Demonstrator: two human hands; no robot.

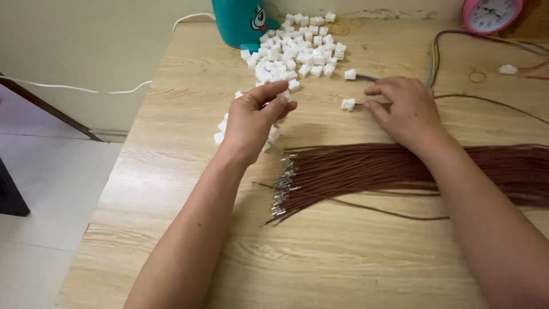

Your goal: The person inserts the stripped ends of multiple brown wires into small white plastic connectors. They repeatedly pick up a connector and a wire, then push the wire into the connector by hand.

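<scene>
Small white plastic connectors (297,48) lie heaped on the desk (343,257), beyond the bundle of brown wires (400,169). The left hand (251,120), wrist raised above that bundle's metal tips, pinches what looks like one white connector (284,95). The right hand (403,109) rests palm-down just past the bundle, its grip closed on a wired connector (347,104).

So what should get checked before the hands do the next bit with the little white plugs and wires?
1. Left hand pinches one white plug: ok.
2. Right hand touches a wire by the plug with wire: ok.
3. Plug pile within reach: ok.
4. Brown wire bundle lying together, metal tips toward the left: ok.
5. Wire fully seated in that plug: cannot tell.
6. Table has bare room in front: ok.
</scene>
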